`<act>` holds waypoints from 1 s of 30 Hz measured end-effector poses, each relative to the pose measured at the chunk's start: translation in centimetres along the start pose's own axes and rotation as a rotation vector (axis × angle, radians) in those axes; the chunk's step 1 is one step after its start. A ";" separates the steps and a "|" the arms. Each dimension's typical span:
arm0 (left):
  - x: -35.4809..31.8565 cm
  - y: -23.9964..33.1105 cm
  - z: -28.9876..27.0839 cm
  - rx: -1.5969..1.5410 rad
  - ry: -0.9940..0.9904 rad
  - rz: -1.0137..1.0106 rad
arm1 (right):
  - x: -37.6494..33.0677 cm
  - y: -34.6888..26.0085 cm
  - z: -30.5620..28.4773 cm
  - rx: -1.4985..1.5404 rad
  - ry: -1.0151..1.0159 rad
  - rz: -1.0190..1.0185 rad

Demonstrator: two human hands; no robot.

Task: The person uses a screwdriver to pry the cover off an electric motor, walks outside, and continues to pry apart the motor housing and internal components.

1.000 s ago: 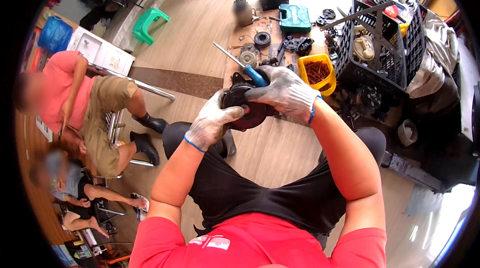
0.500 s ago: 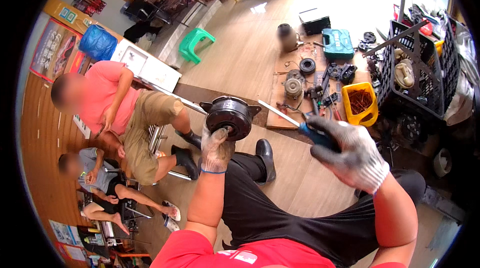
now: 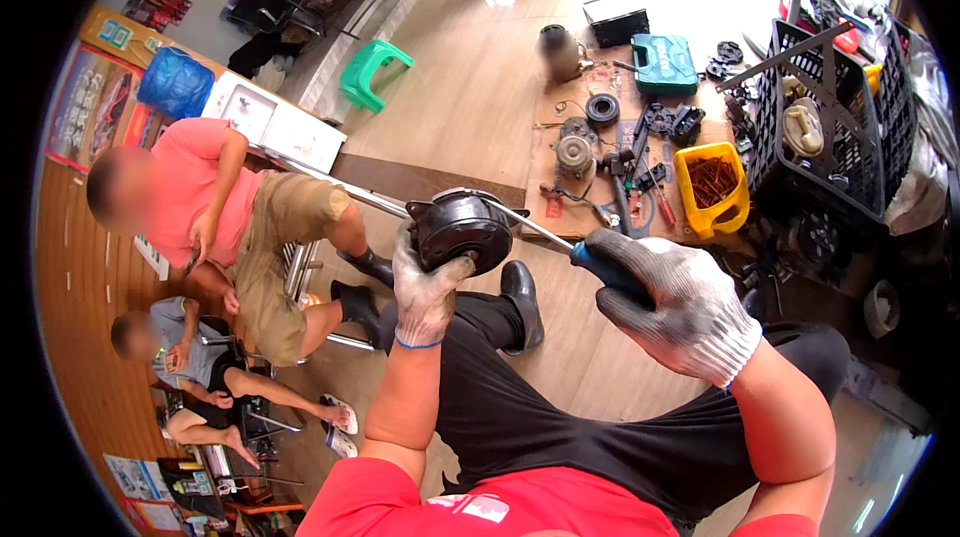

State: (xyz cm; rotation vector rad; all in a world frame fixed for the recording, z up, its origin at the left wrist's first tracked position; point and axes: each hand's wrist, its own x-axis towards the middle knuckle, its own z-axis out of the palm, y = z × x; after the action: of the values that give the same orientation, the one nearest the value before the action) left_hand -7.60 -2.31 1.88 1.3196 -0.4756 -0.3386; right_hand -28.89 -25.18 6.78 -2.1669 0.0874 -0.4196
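Gloved in grey and white, my left hand [image 3: 425,287] grips a round black motor [image 3: 462,231] with mounting ears, its thumb over the hub at the centre. My right hand [image 3: 680,302], in a matching glove, is wrapped round the blue handle of a screwdriver [image 3: 548,233]. The long metal shaft points left, and its tip meets the far rim of the motor or passes just behind it; I cannot tell which. Both things are held in the air above the floor, in front of my knees.
On cardboard [image 3: 550,177] ahead lie motor parts, hand tools and a teal case [image 3: 664,65]. A yellow cut-open container [image 3: 712,189] holds copper-coloured scraps. Black crates [image 3: 815,182] stand at right. Two people [image 3: 195,182] sit at left. A green stool [image 3: 375,75] stands farther back.
The screwdriver has moved left, and its tip has come up to the motor's rim. The motor is turned slightly in my left hand. My view has shifted a little to the right.
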 end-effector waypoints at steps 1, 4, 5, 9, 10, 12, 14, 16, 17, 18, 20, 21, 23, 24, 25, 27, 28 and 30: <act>-0.1 0.1 0.0 0.021 0.005 0.005 | 0.1 -0.1 -0.2 -0.016 -0.031 0.000; -0.4 0.1 0.1 0.090 0.020 0.014 | -0.1 -0.1 -0.3 -0.075 -0.034 -0.012; -0.4 0.1 0.1 0.117 0.027 0.011 | -0.2 0.0 -0.3 -0.096 -0.030 -0.016; -0.5 0.3 0.3 0.176 0.014 -0.005 | -0.4 0.1 0.0 -0.162 -0.028 -0.013; -0.5 0.3 0.3 0.185 0.015 0.004 | -0.4 0.1 0.0 -0.174 -0.032 -0.008; -0.4 0.2 0.5 0.204 0.018 0.022 | -0.4 0.0 0.0 -0.171 -0.023 0.003; -0.6 0.0 0.8 0.192 0.030 0.022 | -0.3 -0.1 0.1 -0.178 -0.018 0.005; -0.6 0.0 0.6 0.204 0.025 0.019 | -0.2 -0.1 0.2 -0.189 -0.013 -0.002; -0.5 -0.1 0.3 0.222 0.013 0.016 | -0.2 -0.1 0.3 -0.198 -0.013 -0.003; -0.4 -0.1 0.1 0.241 0.002 0.013 | -0.2 -0.1 0.4 -0.206 -0.013 -0.003; -0.7 -0.1 0.5 0.221 0.008 -0.004 | -0.2 0.0 0.9 -0.245 0.002 0.001; -0.8 0.0 0.6 0.212 0.011 -0.012 | -0.2 -0.2 1.5 -0.275 0.017 0.003; -0.6 0.2 0.9 0.292 0.037 -0.037 | -0.3 -0.2 2.6 -0.283 0.063 0.022; -0.6 0.2 1.0 0.332 0.050 -0.050 | -0.4 -0.1 3.2 -0.273 0.079 0.041; -0.6 0.2 0.9 0.328 0.055 -0.035 | -0.4 -0.2 3.7 -0.263 0.096 0.057; -0.6 0.1 0.7 0.321 0.066 -0.007 | -0.3 0.0 4.7 -0.244 0.140 0.069; -0.7 0.1 0.9 0.316 0.088 0.001 | -0.2 0.2 5.5 -0.260 0.152 0.070; -0.7 -0.3 1.6 0.291 0.126 0.008 | -0.2 0.6 7.1 -0.308 0.172 0.084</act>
State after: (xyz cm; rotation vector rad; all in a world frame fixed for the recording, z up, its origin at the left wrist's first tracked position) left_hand -9.04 -3.37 1.81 1.6105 -0.4354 -0.1818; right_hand -26.73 -20.01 2.46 -2.4137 0.3579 -0.5744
